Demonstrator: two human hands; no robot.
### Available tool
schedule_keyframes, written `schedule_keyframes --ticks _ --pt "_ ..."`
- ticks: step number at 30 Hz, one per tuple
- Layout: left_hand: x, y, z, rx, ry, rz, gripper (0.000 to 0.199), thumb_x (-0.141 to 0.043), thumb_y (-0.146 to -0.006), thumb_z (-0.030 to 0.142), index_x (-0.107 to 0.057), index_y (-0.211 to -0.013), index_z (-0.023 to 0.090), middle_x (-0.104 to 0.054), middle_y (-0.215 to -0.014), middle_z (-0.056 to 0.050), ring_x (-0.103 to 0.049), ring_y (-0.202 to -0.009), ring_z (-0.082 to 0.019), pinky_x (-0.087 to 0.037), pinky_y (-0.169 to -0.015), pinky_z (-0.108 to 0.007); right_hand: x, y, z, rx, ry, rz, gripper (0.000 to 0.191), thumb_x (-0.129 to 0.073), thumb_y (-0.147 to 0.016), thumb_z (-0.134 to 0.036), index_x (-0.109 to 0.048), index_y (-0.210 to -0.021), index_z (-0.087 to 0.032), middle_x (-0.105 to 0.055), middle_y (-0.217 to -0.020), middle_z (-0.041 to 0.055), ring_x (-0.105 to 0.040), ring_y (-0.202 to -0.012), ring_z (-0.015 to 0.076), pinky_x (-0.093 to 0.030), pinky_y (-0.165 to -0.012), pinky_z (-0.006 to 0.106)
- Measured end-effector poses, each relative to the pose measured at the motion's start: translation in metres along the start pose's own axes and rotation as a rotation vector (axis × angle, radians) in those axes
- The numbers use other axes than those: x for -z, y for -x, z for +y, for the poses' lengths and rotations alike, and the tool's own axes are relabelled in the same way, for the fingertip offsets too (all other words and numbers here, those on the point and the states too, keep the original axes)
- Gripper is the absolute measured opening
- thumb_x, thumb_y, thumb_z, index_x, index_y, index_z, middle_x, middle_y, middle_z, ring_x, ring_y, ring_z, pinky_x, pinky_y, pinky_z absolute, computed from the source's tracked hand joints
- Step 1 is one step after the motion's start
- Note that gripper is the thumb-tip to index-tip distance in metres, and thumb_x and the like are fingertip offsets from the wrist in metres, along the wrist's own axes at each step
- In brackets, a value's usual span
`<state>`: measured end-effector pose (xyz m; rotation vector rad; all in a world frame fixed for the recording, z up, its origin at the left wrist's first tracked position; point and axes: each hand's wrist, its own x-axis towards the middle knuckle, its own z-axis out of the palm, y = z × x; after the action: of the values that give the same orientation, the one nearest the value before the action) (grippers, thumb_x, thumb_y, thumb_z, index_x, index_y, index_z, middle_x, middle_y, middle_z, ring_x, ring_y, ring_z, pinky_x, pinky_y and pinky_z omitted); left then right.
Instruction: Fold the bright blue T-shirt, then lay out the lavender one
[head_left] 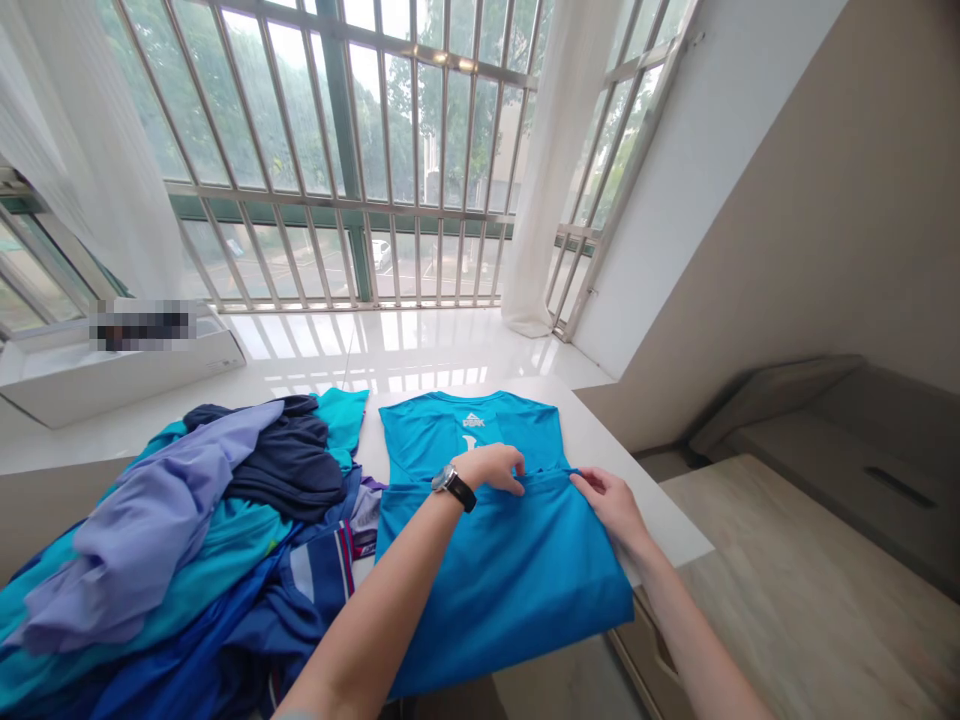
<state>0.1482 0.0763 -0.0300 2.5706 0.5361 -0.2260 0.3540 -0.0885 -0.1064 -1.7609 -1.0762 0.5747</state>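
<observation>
A blue sleeveless shirt (499, 590) lies on the white table (660, 515), its lower part folded up so that the hem crosses below the white chest print. My left hand (491, 468), with a watch on the wrist, rests on the cloth near the middle of that hem, fingers curled; whether they pinch fabric is hard to see. At the right end of the hem, my right hand (604, 492) pinches the folded corner between thumb and fingers. The near edge of the shirt hangs over the table's front edge.
Left of the shirt is a heap of crumpled clothes (165, 530) in purple, navy and teal. A white box (127, 365) stands on the window sill (420, 345). Barred windows and white curtains (551, 170) are behind. A wooden surface (832, 570) lies lower right.
</observation>
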Motion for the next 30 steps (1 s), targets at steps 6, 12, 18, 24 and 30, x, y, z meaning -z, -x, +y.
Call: schedule_keyframes --ticks 6,12,18,24,30 --pt "0.043 0.038 -0.009 0.128 -0.068 0.210 0.029 -0.054 -0.088 0.030 -0.068 -0.112 0.021 -0.071 -0.111 -0.007 -0.065 -0.097 -0.022 -0.047 -0.074 -0.025 -0.005 0.005 0.006 0.098 0.102 0.173 0.048 -0.067 -0.075 -0.055 -0.069 -0.109 -0.020 -0.073 -0.102 0.0105 -0.068 -0.092 0.0268 -0.055 -0.086 0.044" --pt "0.056 0.127 -0.041 0.264 -0.159 0.228 0.020 -0.058 -0.082 0.022 -0.074 -0.094 0.021 -0.074 -0.094 -0.005 -0.065 -0.085 -0.021 -0.046 -0.071 -0.025 -0.003 0.004 0.008 0.192 0.174 0.133 0.041 -0.059 -0.080 -0.053 -0.072 -0.103 -0.022 -0.069 -0.111 0.0119 -0.064 -0.103 0.0287 -0.054 -0.083 0.042" --pt "0.001 0.179 -0.066 0.333 -0.131 0.249 0.021 -0.060 -0.084 0.025 -0.072 -0.101 0.023 -0.073 -0.102 -0.004 -0.065 -0.093 -0.020 -0.046 -0.076 -0.022 -0.006 -0.003 0.016 0.314 0.293 0.057 0.036 -0.056 -0.082 -0.052 -0.074 -0.099 -0.025 -0.068 -0.111 0.0103 -0.060 -0.106 0.0283 -0.042 -0.102 0.050" --pt "-0.031 0.180 -0.082 0.276 -0.072 0.395 0.023 -0.060 -0.086 0.037 -0.069 -0.101 0.022 -0.068 -0.106 -0.007 -0.063 -0.096 -0.023 -0.047 -0.081 -0.027 -0.007 -0.005 0.019 0.281 0.303 0.090 0.034 -0.054 -0.080 -0.054 -0.070 -0.086 -0.023 -0.068 -0.107 0.0100 -0.060 -0.105 0.0270 -0.044 -0.100 0.044" --pt "-0.027 0.168 -0.085 0.269 -0.024 0.449 0.022 -0.054 -0.090 0.038 -0.067 -0.094 0.021 -0.070 -0.101 -0.004 -0.063 -0.094 -0.019 -0.047 -0.082 -0.025 -0.008 -0.007 0.017 0.177 0.353 0.088 0.032 -0.049 -0.082 -0.050 -0.065 -0.086 -0.023 -0.071 -0.098 0.0088 -0.066 -0.088 0.0241 -0.051 -0.084 0.037"
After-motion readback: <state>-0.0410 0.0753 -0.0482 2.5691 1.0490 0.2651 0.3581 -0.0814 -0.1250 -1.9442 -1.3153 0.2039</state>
